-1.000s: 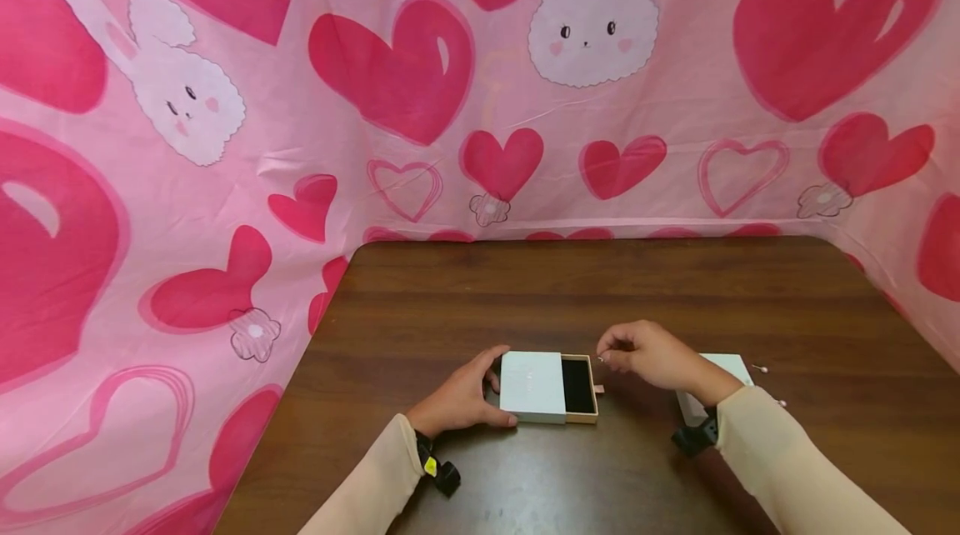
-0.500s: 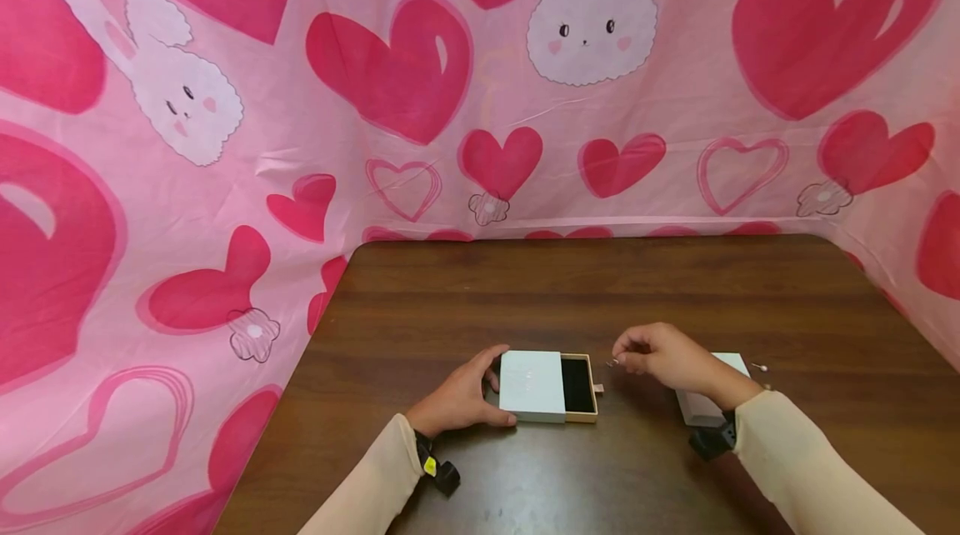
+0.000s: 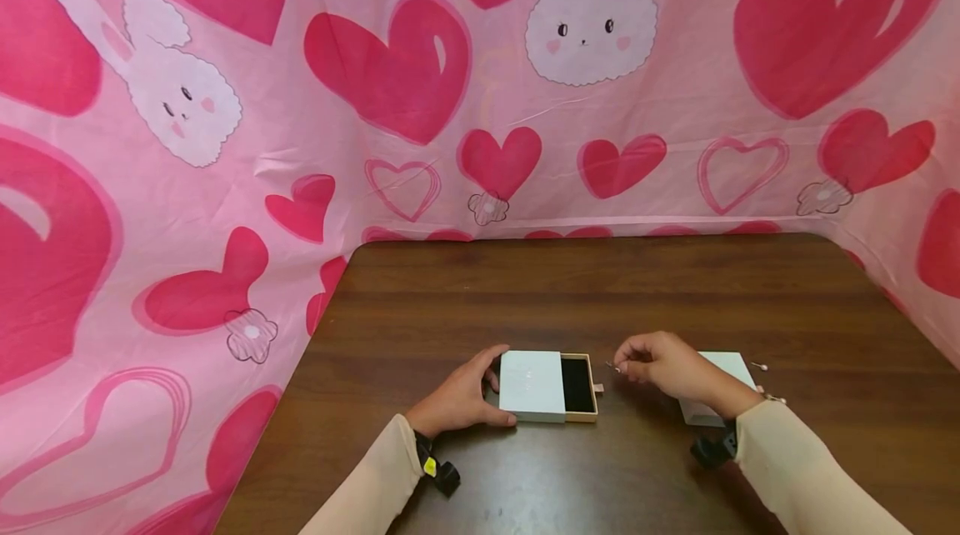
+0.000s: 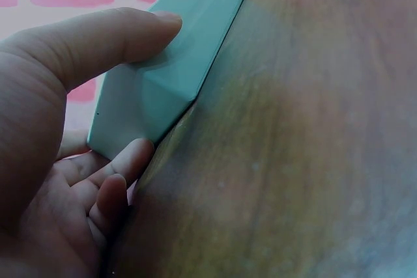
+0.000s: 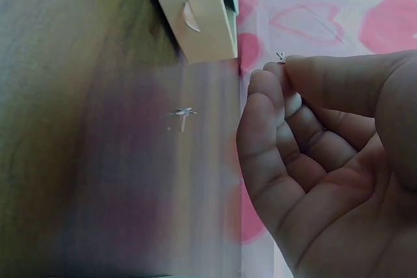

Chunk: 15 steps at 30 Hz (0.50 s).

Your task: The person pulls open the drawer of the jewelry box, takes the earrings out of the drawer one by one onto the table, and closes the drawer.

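Observation:
My left hand grips the closed end of a pale green drawer-style jewelry box, its thumb along the near side. The box's drawer is partly pulled out to the right, showing a black lining and a small ribbon tab. To the right of the drawer, my right hand pinches a tiny silvery earring between thumb and index finger. Another small silvery earring with a thin post lies on the table just beyond the fingertips. Its exact shape is too small to tell.
A second pale box lies behind my right wrist, partly covered by it. Farther right are a pearl-tipped earring and another small piece of jewelry by the sleeve. The brown wooden table meets a pink heart-patterned cloth.
My right hand has drawn away from the drawer to the right and slightly toward me. The left hand and the box have stayed in place.

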Tool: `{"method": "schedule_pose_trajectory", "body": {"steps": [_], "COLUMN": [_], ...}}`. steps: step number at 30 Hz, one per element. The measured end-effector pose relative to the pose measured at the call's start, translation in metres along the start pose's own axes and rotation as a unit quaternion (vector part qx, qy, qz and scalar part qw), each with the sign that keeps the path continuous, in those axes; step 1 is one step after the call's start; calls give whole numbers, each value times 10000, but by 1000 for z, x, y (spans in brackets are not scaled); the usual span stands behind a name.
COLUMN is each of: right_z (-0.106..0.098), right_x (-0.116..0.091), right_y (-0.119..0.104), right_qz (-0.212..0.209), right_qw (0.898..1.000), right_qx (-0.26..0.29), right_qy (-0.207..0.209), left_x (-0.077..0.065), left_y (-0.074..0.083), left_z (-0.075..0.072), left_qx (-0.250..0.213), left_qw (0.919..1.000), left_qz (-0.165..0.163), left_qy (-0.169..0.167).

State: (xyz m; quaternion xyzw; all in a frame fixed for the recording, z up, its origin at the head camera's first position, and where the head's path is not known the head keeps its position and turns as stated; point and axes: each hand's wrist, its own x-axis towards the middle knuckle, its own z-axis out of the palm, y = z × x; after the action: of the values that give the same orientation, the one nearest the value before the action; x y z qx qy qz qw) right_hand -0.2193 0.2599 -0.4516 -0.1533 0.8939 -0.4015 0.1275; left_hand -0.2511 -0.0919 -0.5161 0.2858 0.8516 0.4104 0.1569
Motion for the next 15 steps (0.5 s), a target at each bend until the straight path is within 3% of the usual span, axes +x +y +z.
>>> {"method": "schedule_pose_trajectory", "body": {"steps": [9, 15], "right_z": [11, 16], "right_x": [-4, -7], "right_y": [9, 13], "right_qz": [-336, -247], "right_qw": [9994, 9997], "right_qx": [-50, -4], "right_qy": [65, 44], "left_x": [0, 0], "left_y": [0, 1], "left_z": [0, 1], "left_qx": [-1, -31], "left_qw": [10000, 10000], "left_qz": [10, -37], "left_qy": [11, -9]}}
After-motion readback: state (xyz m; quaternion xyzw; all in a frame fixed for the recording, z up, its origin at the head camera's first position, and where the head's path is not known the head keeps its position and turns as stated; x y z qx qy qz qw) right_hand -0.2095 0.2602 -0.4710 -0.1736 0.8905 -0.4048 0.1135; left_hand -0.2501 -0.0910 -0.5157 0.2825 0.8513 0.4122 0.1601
